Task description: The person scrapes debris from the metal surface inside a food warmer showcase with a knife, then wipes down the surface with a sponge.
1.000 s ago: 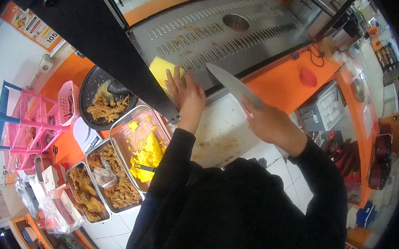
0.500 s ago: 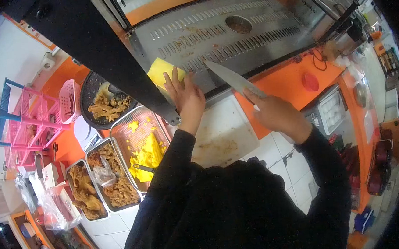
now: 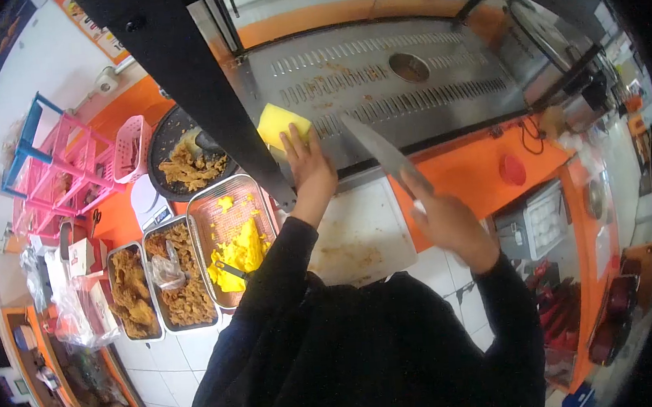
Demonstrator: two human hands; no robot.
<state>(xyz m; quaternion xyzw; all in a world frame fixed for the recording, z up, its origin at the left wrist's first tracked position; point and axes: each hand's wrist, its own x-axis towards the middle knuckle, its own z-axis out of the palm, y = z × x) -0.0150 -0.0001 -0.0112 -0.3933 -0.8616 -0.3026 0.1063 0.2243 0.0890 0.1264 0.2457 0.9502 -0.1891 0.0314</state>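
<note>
My left hand [image 3: 312, 170] has its fingers over the near edge of a yellow sponge [image 3: 280, 121], at the left end of the slotted metal tray [image 3: 328, 138] of the display case. In my right hand [image 3: 446, 221] is the handle of a large kitchen knife [image 3: 379, 146]. The blade points up and left, its tip over the tray's front part. Below my hands lies a white cutting board [image 3: 363, 231] with brown smears. My left thumb is partly hidden.
A black post [image 3: 203, 98] stands left of my left hand. Further left are a basket [image 3: 198, 213] of yellow food, trays of fried pieces [image 3: 184, 302], a black mortar [image 3: 162, 163] and a pink rack [image 3: 63, 170]. A red lid [image 3: 512, 170] lies on the orange counter [image 3: 455, 186].
The view has shifted, so the case and counter sit a little further right. Both hands keep their holds, and the knife now points more steeply upward.
</note>
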